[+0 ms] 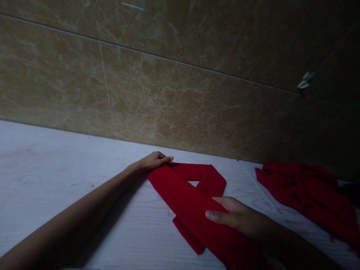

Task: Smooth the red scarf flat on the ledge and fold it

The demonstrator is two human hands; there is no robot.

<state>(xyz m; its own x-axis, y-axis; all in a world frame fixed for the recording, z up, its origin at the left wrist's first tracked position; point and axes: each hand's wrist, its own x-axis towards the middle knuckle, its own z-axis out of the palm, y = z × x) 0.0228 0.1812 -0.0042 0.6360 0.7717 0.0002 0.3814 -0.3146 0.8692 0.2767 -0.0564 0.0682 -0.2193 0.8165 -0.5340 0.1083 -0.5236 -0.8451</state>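
Observation:
A long red strip of cloth (185, 195), possibly a scarf, lies folded into a loop on the white wood-grain surface. My left hand (155, 160) pinches the fold at its upper left corner, thumb on top. Lower down, my right hand (234, 217) grips the near stretch of the same strip, with thumb and a finger showing on the upper face. A short end of the cloth sticks out beneath the strip on its left side. White surface shows through a small gap in the loop. The strip's near end runs out of view at the bottom.
A second, crumpled red cloth (306, 187) lies on the right of the white surface (56, 168). Behind it stands a brown marbled tile wall (174, 93). A small pale object (306, 80) hangs by a cord on the wall. The right side is dim.

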